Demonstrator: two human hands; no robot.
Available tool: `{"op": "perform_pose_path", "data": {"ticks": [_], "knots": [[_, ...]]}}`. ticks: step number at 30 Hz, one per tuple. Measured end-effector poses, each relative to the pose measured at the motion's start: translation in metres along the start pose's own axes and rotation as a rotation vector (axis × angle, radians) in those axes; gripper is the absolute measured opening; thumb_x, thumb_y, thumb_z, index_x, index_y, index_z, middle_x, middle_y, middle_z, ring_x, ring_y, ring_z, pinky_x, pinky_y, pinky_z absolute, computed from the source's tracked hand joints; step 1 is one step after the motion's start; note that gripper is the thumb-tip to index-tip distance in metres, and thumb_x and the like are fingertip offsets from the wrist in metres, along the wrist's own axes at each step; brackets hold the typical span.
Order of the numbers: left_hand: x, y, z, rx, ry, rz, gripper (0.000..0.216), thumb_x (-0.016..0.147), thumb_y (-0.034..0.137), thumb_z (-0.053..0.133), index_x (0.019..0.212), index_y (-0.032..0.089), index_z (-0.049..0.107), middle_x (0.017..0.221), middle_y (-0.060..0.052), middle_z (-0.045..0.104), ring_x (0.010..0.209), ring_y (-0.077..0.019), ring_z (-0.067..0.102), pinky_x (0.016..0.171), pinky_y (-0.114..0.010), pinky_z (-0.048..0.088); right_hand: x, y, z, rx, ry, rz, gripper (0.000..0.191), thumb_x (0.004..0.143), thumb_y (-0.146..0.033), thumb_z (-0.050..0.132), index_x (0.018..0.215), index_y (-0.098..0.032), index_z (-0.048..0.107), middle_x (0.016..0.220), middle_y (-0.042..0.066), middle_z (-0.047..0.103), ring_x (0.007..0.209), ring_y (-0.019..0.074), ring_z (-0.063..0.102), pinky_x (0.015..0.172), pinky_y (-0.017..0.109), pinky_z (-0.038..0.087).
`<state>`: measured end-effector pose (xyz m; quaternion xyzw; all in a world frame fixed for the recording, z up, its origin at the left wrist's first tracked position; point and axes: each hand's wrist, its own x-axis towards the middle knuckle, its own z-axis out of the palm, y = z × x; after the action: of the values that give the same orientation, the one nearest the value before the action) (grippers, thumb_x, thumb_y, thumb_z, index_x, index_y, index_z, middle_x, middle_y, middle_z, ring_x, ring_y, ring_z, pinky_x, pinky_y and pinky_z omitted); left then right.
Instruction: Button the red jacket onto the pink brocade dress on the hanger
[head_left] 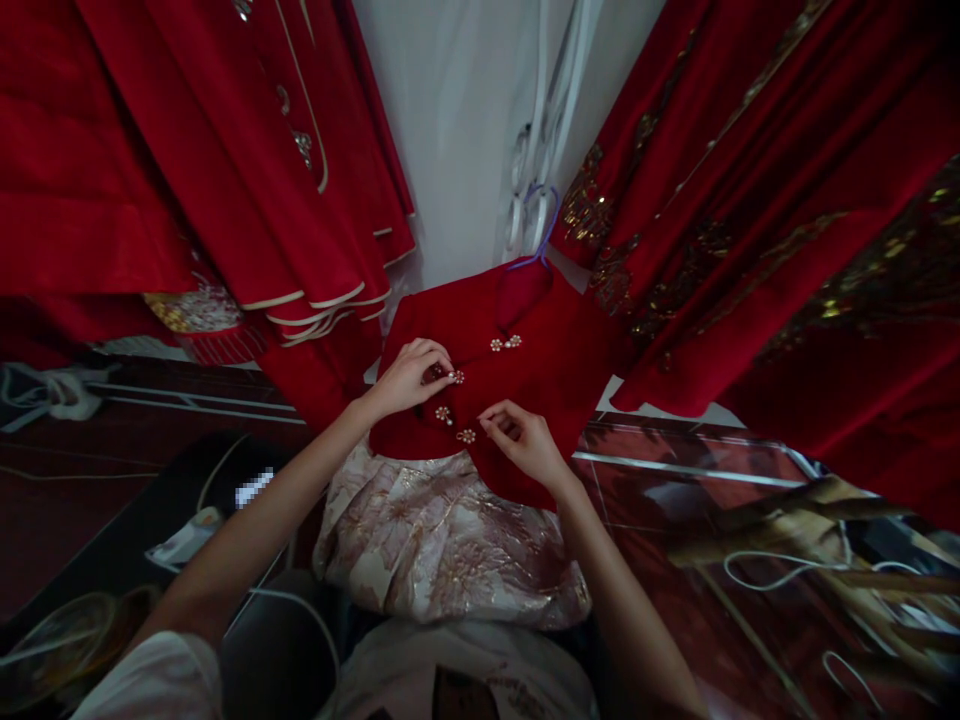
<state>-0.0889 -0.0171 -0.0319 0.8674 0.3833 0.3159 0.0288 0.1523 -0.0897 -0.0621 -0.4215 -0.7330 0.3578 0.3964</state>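
A red jacket [442, 320] on a purple hanger [541, 235] lies spread in front of me. Flower-shaped jewelled clasps run down its front: a joined upper clasp [505, 343], and lower ones, including a left clasp [443, 413] and a bottom clasp [468, 436]. My left hand [412, 380] is closed on the jacket, thumb and fingers pinching a beaded flower button [457, 377]. To the right of the bottom clasp, my right hand [525, 442] hovers over the fabric with its fingertips pinched together. Anything between those fingertips is too small to make out.
Red garments with gold trim [225, 180] hang at the left, and sequinned red garments [750, 230] at the right. Pale floral brocade [457, 530] covers my lap. A dark bench [135, 540] stands left; bundled wooden poles and white cord [810, 570] lie right.
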Motion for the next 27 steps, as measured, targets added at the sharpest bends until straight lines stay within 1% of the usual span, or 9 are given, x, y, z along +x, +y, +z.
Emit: {"op": "perform_pose_path", "data": {"ticks": [2,5,9,13,16,19,21,25,27], "knots": [[0.004,-0.004,-0.005,-0.036,-0.013,0.027,0.015,0.089,0.034,0.057,0.088,0.02,0.06,0.096,-0.003,0.063,0.095,-0.0184,0.055,0.089,-0.036,0.04,0.0,0.001,-0.002,-0.009,0.006,0.028,0.022,0.089,-0.039,0.055,0.094,-0.02,0.065,0.076,0.001,0.066,0.065,0.0111,0.058,0.057,0.021,0.042],[0.013,-0.008,-0.011,-0.011,-0.101,0.109,0.016,0.092,0.033,0.052,0.086,0.02,0.06,0.086,-0.002,0.063,0.088,-0.0172,0.056,0.088,-0.035,0.04,0.0,-0.001,-0.006,-0.006,0.021,0.059,0.023,0.089,-0.04,0.055,0.095,-0.02,0.064,0.078,0.002,0.067,0.066,0.0117,0.059,0.058,0.022,0.043],[0.025,-0.016,-0.011,0.083,-0.177,0.197,0.02,0.095,0.032,0.045,0.091,0.022,0.062,0.086,-0.003,0.062,0.089,-0.018,0.055,0.09,-0.036,0.039,-0.002,-0.007,-0.006,-0.015,0.024,0.084,0.023,0.09,-0.04,0.054,0.095,-0.02,0.064,0.08,0.002,0.068,0.07,0.0129,0.06,0.06,0.023,0.044],[0.031,-0.025,-0.004,0.121,-0.178,0.186,0.024,0.097,0.033,0.04,0.095,0.022,0.061,0.091,-0.005,0.063,0.091,-0.0194,0.055,0.09,-0.036,0.039,0.0,-0.01,-0.001,-0.026,0.012,0.098,0.022,0.09,-0.04,0.054,0.095,-0.021,0.064,0.083,0.003,0.069,0.072,0.0138,0.062,0.06,0.024,0.044],[0.033,-0.025,0.004,0.077,-0.17,0.142,0.022,0.095,0.035,0.043,0.093,0.022,0.06,0.089,-0.004,0.062,0.089,-0.0198,0.054,0.087,-0.036,0.039,0.0,-0.013,0.002,-0.024,0.007,0.1,0.022,0.09,-0.039,0.054,0.095,-0.021,0.065,0.083,0.002,0.069,0.071,0.0133,0.062,0.06,0.024,0.044],[0.035,-0.016,0.013,0.041,-0.103,0.054,0.02,0.092,0.039,0.05,0.093,0.021,0.059,0.09,-0.004,0.061,0.089,-0.0205,0.053,0.085,-0.036,0.039,-0.001,-0.018,0.002,-0.021,0.001,0.086,0.02,0.09,-0.038,0.055,0.095,-0.021,0.065,0.082,0.001,0.069,0.071,0.0121,0.062,0.061,0.023,0.044],[0.038,-0.005,0.018,0.025,-0.05,0.021,0.02,0.091,0.039,0.052,0.099,0.022,0.059,0.098,-0.005,0.06,0.092,-0.0212,0.052,0.086,-0.037,0.039,-0.003,-0.022,0.001,-0.006,0.003,0.08,0.02,0.09,-0.037,0.055,0.095,-0.021,0.065,0.081,0.001,0.069,0.07,0.0116,0.062,0.062,0.022,0.044],[0.052,0.02,0.029,0.036,0.028,0.029,0.03,0.091,0.035,0.05,0.119,0.025,0.056,0.116,-0.007,0.054,0.103,-0.0231,0.048,0.091,-0.04,0.038,-0.005,-0.027,-0.004,0.011,0.012,0.067,0.022,0.09,-0.039,0.055,0.095,-0.02,0.064,0.079,0.001,0.069,0.068,0.0115,0.061,0.059,0.022,0.044],[0.061,0.03,0.034,0.073,0.048,0.039,0.032,0.091,0.034,0.051,0.122,0.025,0.055,0.119,-0.008,0.052,0.105,-0.0243,0.046,0.092,-0.041,0.037,-0.007,-0.029,-0.007,0.009,0.024,0.052,0.022,0.09,-0.04,0.056,0.095,-0.02,0.064,0.079,0.001,0.069,0.067,0.0114,0.061,0.059,0.022,0.043]]}}
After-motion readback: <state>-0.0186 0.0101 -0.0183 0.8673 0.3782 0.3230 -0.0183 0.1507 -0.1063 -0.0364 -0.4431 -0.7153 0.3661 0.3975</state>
